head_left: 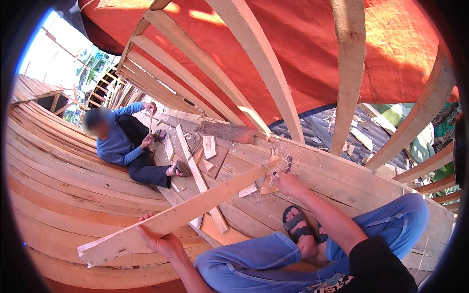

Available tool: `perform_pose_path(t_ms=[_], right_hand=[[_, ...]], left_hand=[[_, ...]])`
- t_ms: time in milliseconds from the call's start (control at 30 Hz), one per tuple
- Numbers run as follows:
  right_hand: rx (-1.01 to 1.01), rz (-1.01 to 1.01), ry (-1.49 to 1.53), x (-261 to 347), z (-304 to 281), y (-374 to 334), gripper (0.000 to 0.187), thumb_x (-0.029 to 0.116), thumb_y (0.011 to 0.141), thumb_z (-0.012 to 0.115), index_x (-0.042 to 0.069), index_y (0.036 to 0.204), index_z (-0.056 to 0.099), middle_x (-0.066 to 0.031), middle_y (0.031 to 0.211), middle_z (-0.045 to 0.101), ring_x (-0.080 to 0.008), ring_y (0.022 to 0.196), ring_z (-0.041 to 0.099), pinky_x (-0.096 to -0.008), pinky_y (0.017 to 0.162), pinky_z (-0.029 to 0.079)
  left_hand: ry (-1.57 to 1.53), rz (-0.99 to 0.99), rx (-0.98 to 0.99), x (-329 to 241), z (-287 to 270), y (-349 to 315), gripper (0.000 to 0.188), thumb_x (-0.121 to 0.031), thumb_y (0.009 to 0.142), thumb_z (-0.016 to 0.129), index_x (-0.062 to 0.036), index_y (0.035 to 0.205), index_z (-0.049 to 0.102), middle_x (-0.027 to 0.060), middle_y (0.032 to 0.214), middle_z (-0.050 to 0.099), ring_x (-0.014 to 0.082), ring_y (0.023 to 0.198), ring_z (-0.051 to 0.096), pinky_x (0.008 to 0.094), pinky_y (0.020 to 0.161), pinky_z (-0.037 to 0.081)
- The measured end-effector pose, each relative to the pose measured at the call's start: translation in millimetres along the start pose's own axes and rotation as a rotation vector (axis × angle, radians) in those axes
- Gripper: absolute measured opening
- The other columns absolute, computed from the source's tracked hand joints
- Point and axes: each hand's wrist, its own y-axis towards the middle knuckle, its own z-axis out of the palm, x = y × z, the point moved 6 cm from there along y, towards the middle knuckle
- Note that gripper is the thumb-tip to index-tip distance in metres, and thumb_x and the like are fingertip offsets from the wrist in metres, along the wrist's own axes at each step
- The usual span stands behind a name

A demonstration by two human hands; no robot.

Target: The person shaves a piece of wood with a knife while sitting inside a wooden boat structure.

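A long pale wooden plank (195,204) lies slantwise across my view, raised above the deck. My left hand (163,241) grips it near its rough, split left end, thumb on the near face and fingertips over the upper edge. At the plank's far right end, my right hand (287,182) is closed around a small, thin tool with a dark part (274,173). Its exact kind is too small to make out. The tool's thin tip meets or nearly meets the plank's end. Under that end lie shavings and a flat wood offcut (270,184).
I sit on a plank deck (317,171) inside a curved wooden hull (58,195). Upright ribs (349,73) rise before an orange tarp (303,58). Ahead left, a person in blue (119,141) sits holding a thin stick. A narrow board (198,178) and scraps lie between us.
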Motion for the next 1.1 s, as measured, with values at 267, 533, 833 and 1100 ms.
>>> perform_pose_path(t_ms=[267,533,833,1100], right_hand=[[-0.013,-0.323,0.229,130.6,-4.8,-75.3,0.04,0.033,0.095,0.046,-0.004,0.111,0.052,-0.0252,0.096,0.064,-0.0426,0.086,0.063,-0.0504,0.075,0.05],[-0.121,-0.308,0.403,116.4,-28.5,-67.4,0.037,0.032,0.092,0.052,-0.002,0.102,0.056,-0.0247,0.088,0.065,-0.0424,0.083,0.063,-0.0486,0.073,0.049],[-0.532,-0.083,0.378,47.4,-146.4,-35.0,0.037,0.033,0.092,0.054,-0.002,0.104,0.061,-0.0227,0.082,0.065,-0.038,0.082,0.065,-0.0434,0.073,0.048],[-0.529,-0.04,0.386,26.6,-150.9,-28.7,0.039,0.035,0.093,0.053,-0.003,0.099,0.061,-0.0222,0.081,0.065,-0.0363,0.081,0.064,-0.0419,0.073,0.047]], left_hand=[[-0.263,-0.146,-0.065,22.1,-40.9,26.8,0.048,-0.049,0.082,0.068,-0.0081,0.103,0.055,0.0051,0.099,0.058,0.0212,0.097,0.056,0.0386,0.091,0.048],[-0.388,-0.148,-0.11,16.6,-35.6,12.8,0.072,-0.075,0.081,0.044,-0.006,0.093,0.063,0.0031,0.065,0.052,0.0155,0.064,0.053,0.0256,0.065,0.046],[-0.547,-0.199,0.364,29.2,-47.3,29.4,0.04,-0.039,0.09,0.048,-0.0019,0.094,0.061,0.0015,0.054,0.039,0.0141,0.054,0.042,0.0254,0.054,0.038],[-0.585,-0.175,0.539,18.5,-16.5,17.9,0.029,-0.033,0.091,0.047,-0.0096,0.074,0.043,0.0009,0.054,0.038,0.0137,0.052,0.042,0.0245,0.053,0.036]])
